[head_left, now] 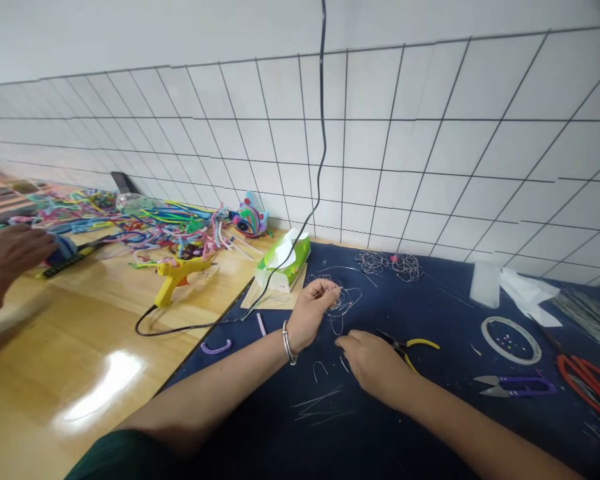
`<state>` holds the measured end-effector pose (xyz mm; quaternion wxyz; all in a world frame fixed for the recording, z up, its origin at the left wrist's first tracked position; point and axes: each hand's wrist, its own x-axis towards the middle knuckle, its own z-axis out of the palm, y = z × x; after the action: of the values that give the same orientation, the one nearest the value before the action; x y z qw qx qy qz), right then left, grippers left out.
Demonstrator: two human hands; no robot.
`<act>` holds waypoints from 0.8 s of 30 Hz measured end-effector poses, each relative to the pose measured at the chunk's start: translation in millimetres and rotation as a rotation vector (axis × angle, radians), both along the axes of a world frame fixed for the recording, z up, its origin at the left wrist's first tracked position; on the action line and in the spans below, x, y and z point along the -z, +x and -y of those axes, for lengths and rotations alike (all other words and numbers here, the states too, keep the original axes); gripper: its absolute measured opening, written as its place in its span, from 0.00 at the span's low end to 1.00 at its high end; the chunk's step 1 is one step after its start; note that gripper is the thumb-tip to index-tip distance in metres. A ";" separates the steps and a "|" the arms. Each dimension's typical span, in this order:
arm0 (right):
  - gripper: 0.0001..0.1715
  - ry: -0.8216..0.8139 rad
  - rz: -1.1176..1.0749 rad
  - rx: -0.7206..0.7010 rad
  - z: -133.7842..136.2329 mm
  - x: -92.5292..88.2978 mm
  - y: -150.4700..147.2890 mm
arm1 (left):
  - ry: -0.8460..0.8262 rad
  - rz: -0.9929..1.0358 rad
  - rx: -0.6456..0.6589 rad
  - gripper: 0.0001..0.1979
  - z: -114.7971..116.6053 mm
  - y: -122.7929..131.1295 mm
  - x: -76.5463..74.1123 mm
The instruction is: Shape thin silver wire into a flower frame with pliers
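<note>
My left hand (310, 313), with a silver bangle at the wrist, is closed in a pinch on a thin wire bundle (347, 303) that is bent into loops. Just below and to the right, my right hand (373, 363) has its fingertips pressed together near a drooping loop of that bundle; whether they hold a strand is too small to tell. Yellow-handled pliers (423, 343) lie right beside my right hand, partly hidden by it. A bent wire piece (321, 369) and several straight wires (317, 405) rest on the dark blue mat (260, 427) below my hands.
Behind lie wire coils (405, 267) and a green tissue pack (293, 257). To the right are a white ring (511, 340), purple snips (517, 385) and red-handled scissors (587, 383). Leftward are a yellow glue gun (175, 277), its cord, colourful pipe cleaners (180, 223) and another person's hand (15, 253).
</note>
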<state>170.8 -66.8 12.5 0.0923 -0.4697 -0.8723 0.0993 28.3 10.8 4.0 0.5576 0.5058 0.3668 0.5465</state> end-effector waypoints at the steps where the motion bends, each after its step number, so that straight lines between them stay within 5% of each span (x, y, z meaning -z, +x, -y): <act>1: 0.14 -0.025 -0.049 0.003 2.8 1.3 9.0 | -0.003 -0.005 0.013 0.09 1.7 1.5 1.0; 11: 0.12 -0.236 -0.562 0.386 15.0 -6.2 75.8 | -0.083 -0.095 0.135 0.10 27.0 31.1 7.9; 17: 0.13 -0.408 -0.779 0.441 15.7 -13.3 86.7 | -0.142 -0.083 0.262 0.08 37.0 52.9 8.8; 24: 0.11 -0.359 -0.791 0.488 8.9 -4.7 88.8 | -0.251 -0.091 0.364 0.09 37.8 51.7 10.2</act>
<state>259.6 -75.6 17.2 0.3544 -0.5950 -0.6043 0.3938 80.0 -27.0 -6.1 0.6886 0.5143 0.3593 0.3637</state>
